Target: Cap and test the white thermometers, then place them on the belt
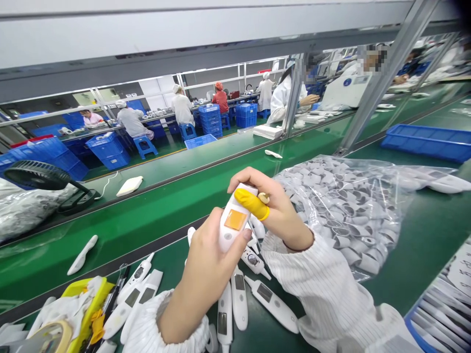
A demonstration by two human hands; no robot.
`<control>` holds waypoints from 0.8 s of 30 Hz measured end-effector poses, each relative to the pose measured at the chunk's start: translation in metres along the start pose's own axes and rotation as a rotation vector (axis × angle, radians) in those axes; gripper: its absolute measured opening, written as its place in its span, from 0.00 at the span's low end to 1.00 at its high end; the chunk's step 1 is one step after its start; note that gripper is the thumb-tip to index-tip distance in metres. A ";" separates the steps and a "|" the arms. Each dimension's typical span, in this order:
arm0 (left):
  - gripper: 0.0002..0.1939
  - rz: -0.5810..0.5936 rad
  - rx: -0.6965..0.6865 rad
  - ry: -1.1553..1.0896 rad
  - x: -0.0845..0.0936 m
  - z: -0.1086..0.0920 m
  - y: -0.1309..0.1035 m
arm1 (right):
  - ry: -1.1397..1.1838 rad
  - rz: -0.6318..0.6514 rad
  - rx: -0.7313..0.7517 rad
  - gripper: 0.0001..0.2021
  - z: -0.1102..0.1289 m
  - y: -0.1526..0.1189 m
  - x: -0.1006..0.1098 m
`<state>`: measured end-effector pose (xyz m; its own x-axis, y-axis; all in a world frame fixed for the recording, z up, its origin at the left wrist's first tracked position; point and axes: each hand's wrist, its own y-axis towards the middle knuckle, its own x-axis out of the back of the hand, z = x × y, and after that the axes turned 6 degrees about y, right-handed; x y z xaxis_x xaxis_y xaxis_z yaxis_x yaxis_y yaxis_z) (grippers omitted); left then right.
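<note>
A white handheld device [227, 236] with an orange-lit screen is held up between my two hands. My left hand [208, 262] wraps round its lower end, the thumb along its near edge. The fingers of my right hand [272, 206] close on its upper end; a yellow finger cover sits on one of them. Below on the green table lie several similar white devices, one [274, 300] under my right sleeve's side and one [240, 299] just beneath my hands. More devices [128, 301] rest left of my left wrist.
A clear bag of grey-white caps [346, 211] lies to the right. A yellow tray [88, 314] is at lower left, a blue-rimmed bin [417, 333] at lower right. Beyond run a green belt [154, 215], a black fan [37, 175] and metal posts. People sit farther back.
</note>
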<state>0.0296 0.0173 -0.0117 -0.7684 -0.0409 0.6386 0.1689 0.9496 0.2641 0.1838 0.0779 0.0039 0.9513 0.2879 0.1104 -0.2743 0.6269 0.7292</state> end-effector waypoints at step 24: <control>0.16 0.017 0.107 0.081 -0.005 -0.005 -0.001 | -0.037 -0.012 -0.068 0.09 -0.004 -0.001 0.001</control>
<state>0.0363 0.0146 -0.0121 -0.7128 -0.0452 0.6999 0.1116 0.9779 0.1769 0.1841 0.0802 0.0004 0.9587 0.2538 0.1280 -0.2708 0.6784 0.6830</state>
